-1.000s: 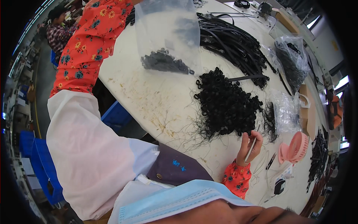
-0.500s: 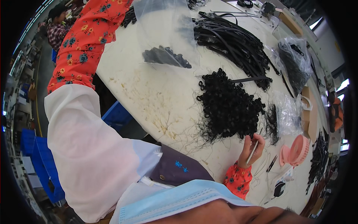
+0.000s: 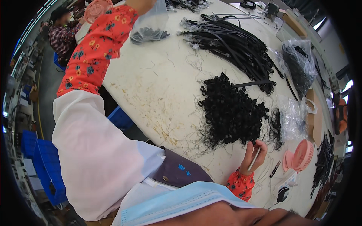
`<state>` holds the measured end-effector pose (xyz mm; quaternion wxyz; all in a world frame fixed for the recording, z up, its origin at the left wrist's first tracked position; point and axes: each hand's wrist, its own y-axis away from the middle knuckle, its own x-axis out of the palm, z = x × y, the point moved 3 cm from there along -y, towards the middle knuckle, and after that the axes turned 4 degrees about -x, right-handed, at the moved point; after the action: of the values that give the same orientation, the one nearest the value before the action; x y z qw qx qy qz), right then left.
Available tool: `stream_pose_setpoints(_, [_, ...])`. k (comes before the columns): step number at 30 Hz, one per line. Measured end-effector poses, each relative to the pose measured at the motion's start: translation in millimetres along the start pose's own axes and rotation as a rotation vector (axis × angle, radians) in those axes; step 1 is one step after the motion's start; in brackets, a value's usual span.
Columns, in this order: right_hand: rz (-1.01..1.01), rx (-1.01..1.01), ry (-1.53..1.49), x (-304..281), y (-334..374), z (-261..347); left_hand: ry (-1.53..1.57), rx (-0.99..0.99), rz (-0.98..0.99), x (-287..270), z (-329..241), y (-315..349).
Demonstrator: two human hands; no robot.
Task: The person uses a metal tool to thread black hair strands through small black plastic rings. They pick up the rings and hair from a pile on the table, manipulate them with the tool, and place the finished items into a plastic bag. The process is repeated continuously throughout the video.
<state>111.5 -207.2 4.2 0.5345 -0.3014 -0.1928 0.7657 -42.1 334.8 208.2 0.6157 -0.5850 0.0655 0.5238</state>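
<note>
My left arm reaches up to the far left; the left hand (image 3: 141, 5), partly cut off by the upper edge, closes on the top of a clear plastic bag (image 3: 157, 16). Small dark pieces (image 3: 149, 35) lie in the bag's lower end. At the near right, my right hand (image 3: 255, 157) is closed around a slim metal tool (image 3: 255, 159) that slants between the fingers; its exact kind is unclear. The right fingertips are at the near edge of a heap of small black loops (image 3: 233, 109), with loose threads around it.
Long black straps (image 3: 233, 45) lie in a bundle beyond the heap. To the right are a pink fan (image 3: 301, 155), a crumpled clear bag (image 3: 292, 118), a filled clear bag (image 3: 298, 64) and a black-and-white tape measure (image 3: 283, 193). Another person (image 3: 62, 35) sits at the far left.
My left hand has come into view at the top. The clear bag with its dark pieces has shifted up and left, uncovering more strap ends. My right hand has hardly moved.
</note>
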Motion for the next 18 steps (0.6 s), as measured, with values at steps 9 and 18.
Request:
stream_pose_setpoints(9, [0.019, 0.023, 0.051, -5, 1, 1, 0.240, 0.092, 0.592, -26, -147, 157])
stream_pose_setpoints(18, [0.026, 0.010, 0.015, -4, 0, 3, 0.373, 0.014, 0.783, -8, -175, 217])
